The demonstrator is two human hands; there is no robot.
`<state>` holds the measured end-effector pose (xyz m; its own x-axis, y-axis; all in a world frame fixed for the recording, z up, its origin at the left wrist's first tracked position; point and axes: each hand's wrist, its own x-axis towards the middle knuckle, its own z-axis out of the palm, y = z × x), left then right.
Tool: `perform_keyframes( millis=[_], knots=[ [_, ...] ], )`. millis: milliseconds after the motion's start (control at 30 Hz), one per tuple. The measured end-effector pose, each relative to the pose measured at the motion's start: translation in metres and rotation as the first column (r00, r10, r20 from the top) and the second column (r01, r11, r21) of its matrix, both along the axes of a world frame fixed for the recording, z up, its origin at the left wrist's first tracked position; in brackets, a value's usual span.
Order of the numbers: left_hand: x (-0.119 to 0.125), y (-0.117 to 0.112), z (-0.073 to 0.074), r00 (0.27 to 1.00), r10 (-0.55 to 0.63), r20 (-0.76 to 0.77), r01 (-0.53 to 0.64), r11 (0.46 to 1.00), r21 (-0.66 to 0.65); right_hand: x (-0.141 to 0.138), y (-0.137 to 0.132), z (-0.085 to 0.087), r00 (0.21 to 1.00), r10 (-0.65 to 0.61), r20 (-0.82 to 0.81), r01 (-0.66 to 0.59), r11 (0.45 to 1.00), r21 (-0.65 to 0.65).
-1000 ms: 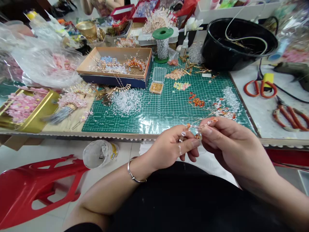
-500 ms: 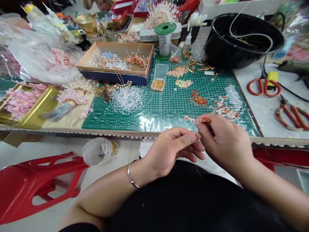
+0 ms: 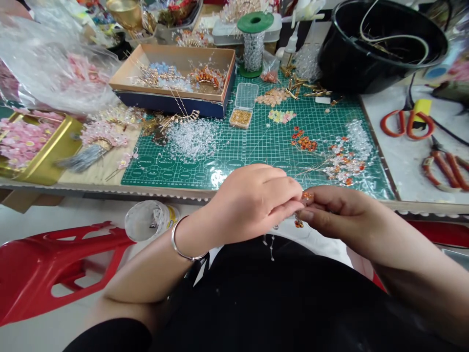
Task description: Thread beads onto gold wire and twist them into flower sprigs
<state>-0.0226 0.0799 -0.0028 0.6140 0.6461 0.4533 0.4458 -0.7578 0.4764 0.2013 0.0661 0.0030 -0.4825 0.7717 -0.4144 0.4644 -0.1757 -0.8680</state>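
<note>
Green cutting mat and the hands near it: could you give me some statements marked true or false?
1. The left hand and right hand meet near orange beads. True.
2. The right wrist wears a bangle. False: the silver bangle circles the left.
3. The small clear box of tiny gold beads stands open. True.
4. Scissors lie on the mat. False: the orange-handled scissors lie right of the green cutting mat.

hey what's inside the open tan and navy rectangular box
The open tan-and-navy rectangular box holds a cluster of pale blue ornaments and, right of it, a curved orange beaded piece. What lies beneath them or against the near wall is hidden.
</note>
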Motion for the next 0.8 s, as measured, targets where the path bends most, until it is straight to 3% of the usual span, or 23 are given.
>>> perform_keyframes(
  millis=[167, 233, 300, 400, 533, 667, 733, 800],
  knots=[
    [0.005, -0.009, -0.007, 0.978, 0.16, 0.137, -0.148, 0.984, -0.095, -0.005, -0.001, 0.005, 0.986, -0.106, -0.125, 0.089, 0.987, -0.136],
    [0.007, -0.014, -0.005, 0.958, 0.235, 0.164, -0.196, 0.955, -0.222, -0.005, -0.003, 0.004, 0.979, -0.136, -0.151, 0.118, 0.985, -0.123],
    [0.008, -0.017, -0.001, 0.94, 0.298, 0.168, -0.209, 0.889, -0.406, -0.006, -0.005, 0.004, 0.978, -0.15, -0.147, 0.142, 0.988, -0.063],
    [0.008, -0.017, 0.005, 0.928, 0.335, 0.162, -0.144, 0.726, -0.672, -0.008, -0.01, 0.003, 0.984, -0.164, -0.075, 0.17, 0.982, 0.086],
    [0.005, -0.005, 0.007, 0.937, 0.285, 0.202, 0.059, 0.441, -0.896, -0.007, -0.013, 0.005, 0.99, -0.138, 0.004, 0.132, 0.958, 0.253],
    [0.003, 0.007, 0.002, 0.913, 0.212, 0.349, 0.307, 0.207, -0.929, -0.002, -0.014, 0.005, 0.997, -0.071, 0.002, 0.065, 0.928, 0.368],
    [0.004, 0.009, -0.001, 0.901, 0.211, 0.38, 0.366, 0.103, -0.925, -0.001, -0.014, 0.004, 0.997, -0.071, -0.022, 0.074, 0.889, 0.452],
    [0.005, 0.008, -0.002, 0.889, 0.234, 0.394, 0.394, 0.052, -0.918, -0.002, -0.015, 0.002, 0.995, -0.094, -0.022, 0.091, 0.836, 0.541]
  ],
)
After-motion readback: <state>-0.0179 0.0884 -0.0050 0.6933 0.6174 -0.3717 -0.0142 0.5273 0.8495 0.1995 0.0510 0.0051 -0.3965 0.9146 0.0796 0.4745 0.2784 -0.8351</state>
